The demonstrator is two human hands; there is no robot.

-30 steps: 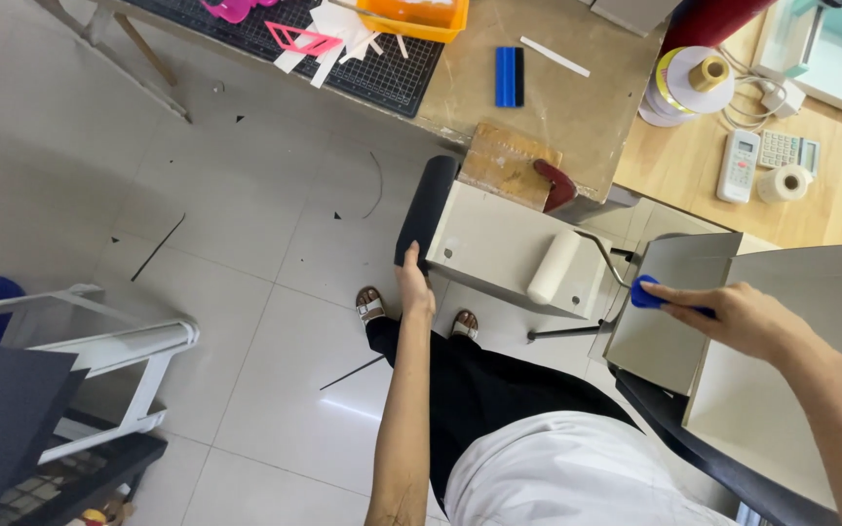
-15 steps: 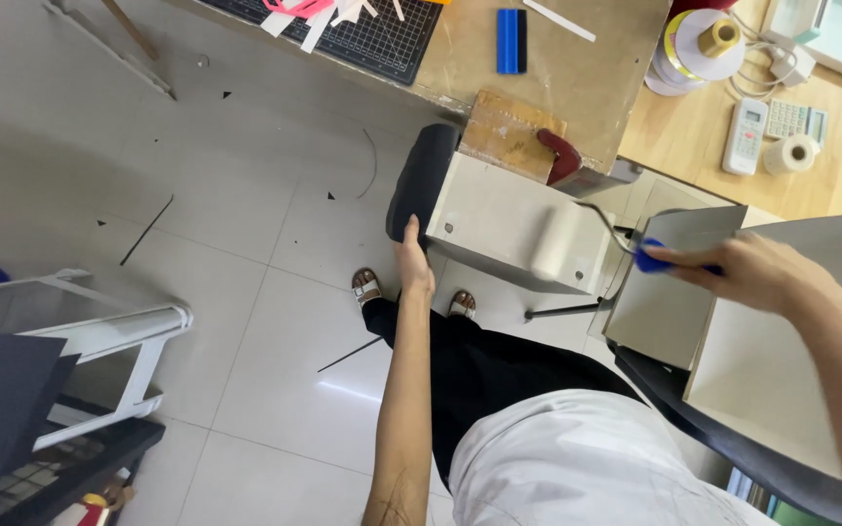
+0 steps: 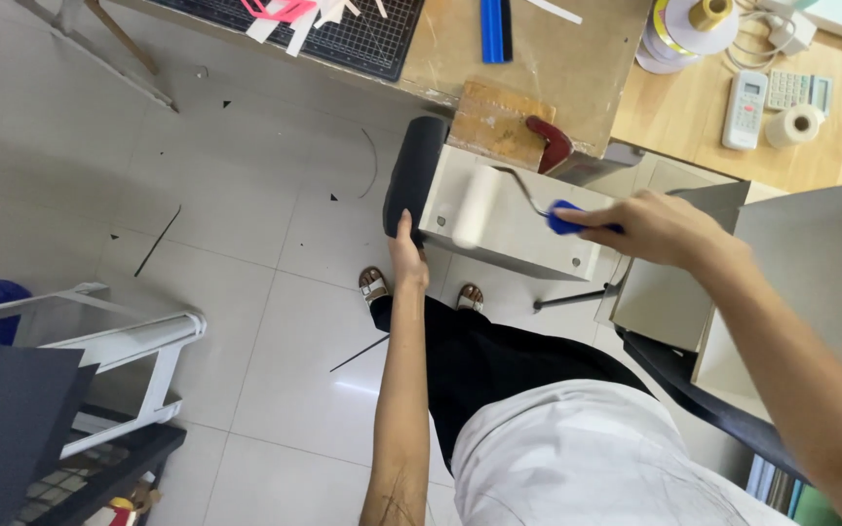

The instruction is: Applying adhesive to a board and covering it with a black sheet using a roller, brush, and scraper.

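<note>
A grey board panel lies flat in front of me, with a black sheet curling off its left end. My left hand rests its fingers on the black sheet at the panel's near left corner. My right hand grips the blue handle of a small paint roller. Its white roller sleeve lies on the panel near the left end.
A workbench behind holds a wooden block with a dark red tool, a cutting mat, a blue item, tape rolls, a remote and a calculator. A white stand is at left, grey boards at right.
My right hand has swept the roller leftward across the grey panel, from its right end to near the left end. The left hand stays at the black sheet.
</note>
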